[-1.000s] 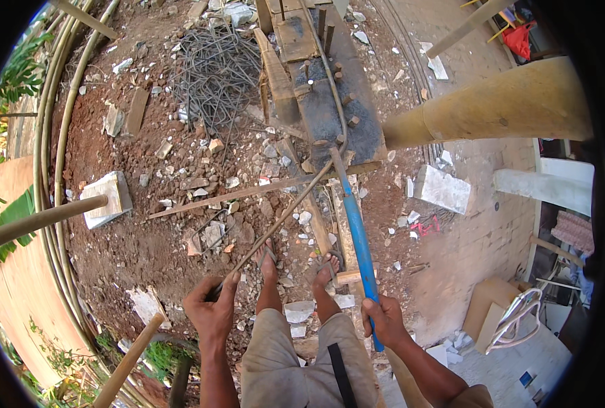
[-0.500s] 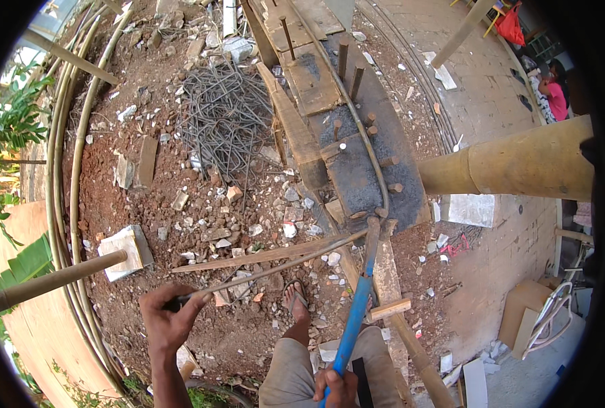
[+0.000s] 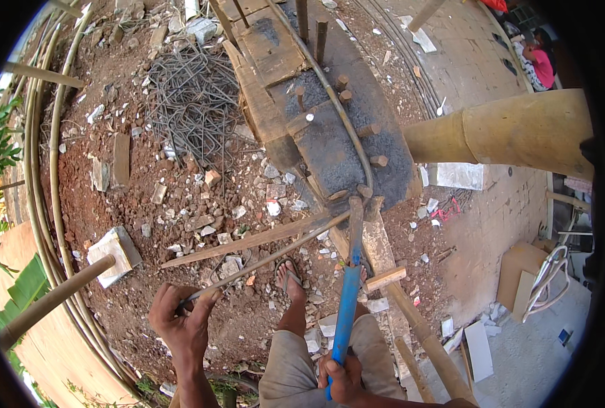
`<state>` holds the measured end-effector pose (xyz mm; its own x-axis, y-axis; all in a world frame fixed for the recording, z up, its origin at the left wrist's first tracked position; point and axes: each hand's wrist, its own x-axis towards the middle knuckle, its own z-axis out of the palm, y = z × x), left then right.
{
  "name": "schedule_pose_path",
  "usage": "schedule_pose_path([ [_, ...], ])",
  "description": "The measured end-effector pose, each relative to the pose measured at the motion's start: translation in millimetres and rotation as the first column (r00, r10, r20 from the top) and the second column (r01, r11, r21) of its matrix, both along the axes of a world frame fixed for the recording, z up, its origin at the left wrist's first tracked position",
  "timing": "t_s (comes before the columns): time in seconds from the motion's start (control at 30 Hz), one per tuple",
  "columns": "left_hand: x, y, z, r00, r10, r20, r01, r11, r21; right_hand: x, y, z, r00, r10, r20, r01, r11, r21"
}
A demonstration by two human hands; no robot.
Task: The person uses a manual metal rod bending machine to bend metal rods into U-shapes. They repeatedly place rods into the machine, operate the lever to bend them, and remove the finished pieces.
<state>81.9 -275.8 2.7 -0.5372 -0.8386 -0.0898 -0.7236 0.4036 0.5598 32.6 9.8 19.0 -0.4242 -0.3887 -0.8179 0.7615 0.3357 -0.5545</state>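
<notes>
Got a thin brownish rod (image 3: 268, 260) slanting from between 7 and 8 o'clock up to just past 3 (picture centre as the hub). Pinched at the near end by the left hand (image 3: 183, 313), thumb and fingers closed on it. Down between 5 and 6, right hand (image 3: 341, 377) wrapped round the low end of a blue lever (image 3: 346, 313), with a bare head (image 3: 355, 224) up by the rod between 3 and 4, at the near edge of a grey-smeared bench (image 3: 333, 153) studded with pegs (image 3: 378, 161).

Handling-wise: looks like steel, so probably stiff, a bit springy, and not fragile. Likely light enough at the tip for one hand, clumsier over the full length. Rough and maybe rusty, so decent grip. Best held far out at the free end imo, well clear of the pegs. As for the lever, probably rigid and heftier, paint maybe a little slick; better grabbed low.

Hard to make out: the spot under the lever's head. One bent rod, or a separate curved length (image 3: 338, 103) between 12 and 1? Can't tell. Far end cut off by the frame just before 12. Rod's very tip tucked inside the left hand.
</notes>
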Motion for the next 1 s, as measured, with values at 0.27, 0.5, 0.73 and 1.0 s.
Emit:
schedule_pose_path([
  [0.27, -5.6, -44.7, -7.2, 0.99, -0.137, -0.033, 0.134, 0.989, -0.068, 38.0, -22.9, -11.9, 0.979, -0.181, 0.097, 0.18, 0.984, 0.018],
  [0.5, -38.3, -94.7, 1.8, 0.979, -0.198, -0.045, 0.197, 0.98, -0.011, 87.7, -74.9, -24.5, 0.95, -0.305, 0.068, 0.308, 0.95, -0.044],
  [0.73, -34.1, -55.4, 11.4, 0.992, -0.109, 0.059, 0.096, 0.978, 0.184, 49.0, -33.4, -39.8, 0.979, -0.204, -0.026, 0.197, 0.966, -0.165],
  [1.0, -49.6, -32.4, 22.1, 0.981, -0.195, 0.022, 0.195, 0.98, 0.03, 9.5, 0.4, -22.0, 0.969, -0.118, -0.217, 0.099, 0.99, -0.096],
])
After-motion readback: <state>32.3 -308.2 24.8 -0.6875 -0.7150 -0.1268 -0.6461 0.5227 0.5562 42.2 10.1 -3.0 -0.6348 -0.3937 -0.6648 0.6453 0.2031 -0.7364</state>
